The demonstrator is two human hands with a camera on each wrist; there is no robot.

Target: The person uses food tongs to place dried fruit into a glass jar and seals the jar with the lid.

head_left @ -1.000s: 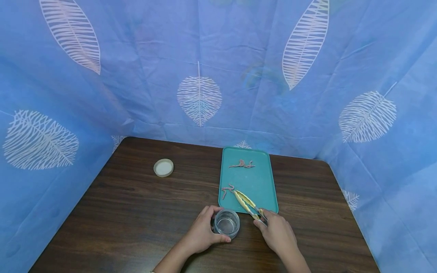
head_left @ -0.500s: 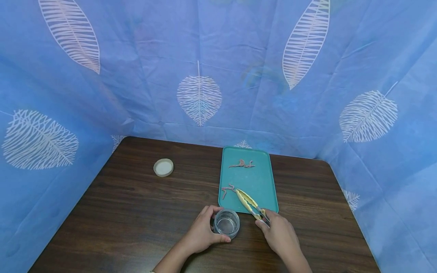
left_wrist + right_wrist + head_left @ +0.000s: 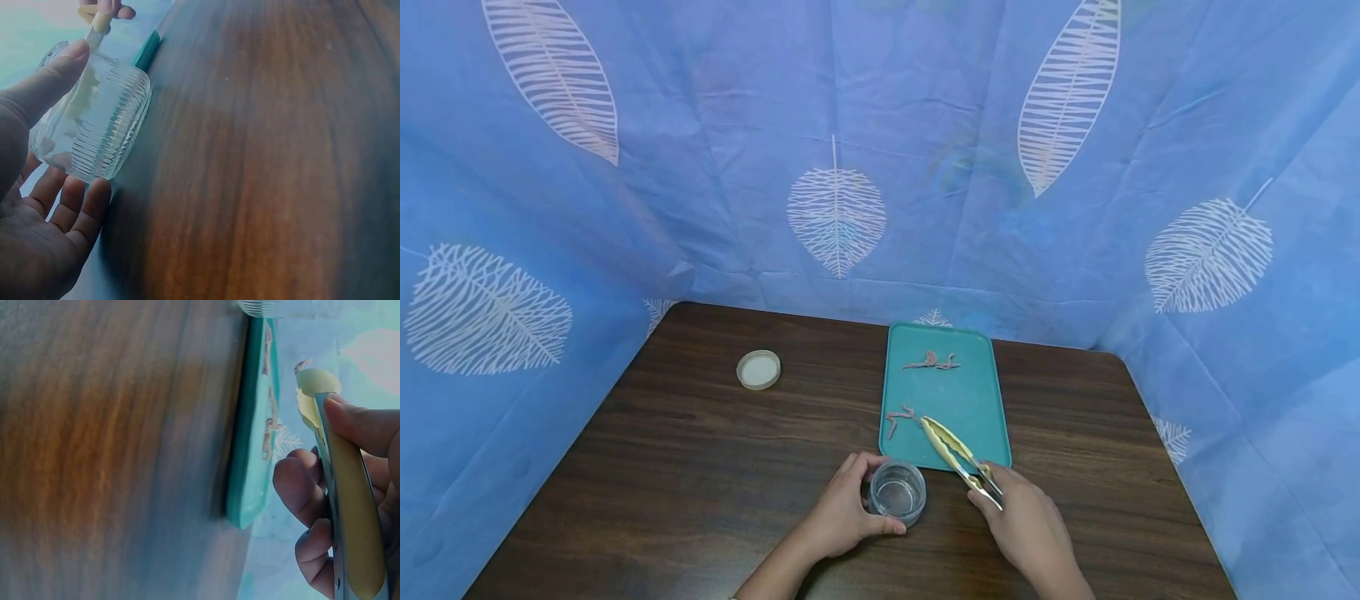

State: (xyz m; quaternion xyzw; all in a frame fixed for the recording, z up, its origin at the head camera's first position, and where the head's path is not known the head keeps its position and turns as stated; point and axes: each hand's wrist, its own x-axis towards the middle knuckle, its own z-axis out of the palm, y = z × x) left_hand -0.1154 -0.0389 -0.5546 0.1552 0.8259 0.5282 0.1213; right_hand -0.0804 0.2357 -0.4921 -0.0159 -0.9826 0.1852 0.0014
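My left hand (image 3: 848,510) holds a small clear glass jar (image 3: 897,492), its thumb and fingers curled round opposite sides. In the left wrist view the ribbed wall of the jar (image 3: 112,125) shows between thumb and fingers. My right hand (image 3: 1026,521) grips yellow-tipped metal tongs (image 3: 951,450), which reach over the near part of a teal tray (image 3: 970,400). Thin pinkish worm-like strips (image 3: 901,414) lie left of the tong tips. In the right wrist view a small pinkish bit (image 3: 302,365) shows right at the tips.
A second cluster of pinkish strips (image 3: 932,361) lies at the far end of the tray. A round lid (image 3: 759,369) rests on the dark wooden table (image 3: 700,467) to the left. Blue leaf-patterned cloth (image 3: 925,208) hangs behind and beside the table.
My right hand and the tongs have shifted slightly right and back toward me, the tips drawing away from the near strips. My left hand and the jar have stayed in place.
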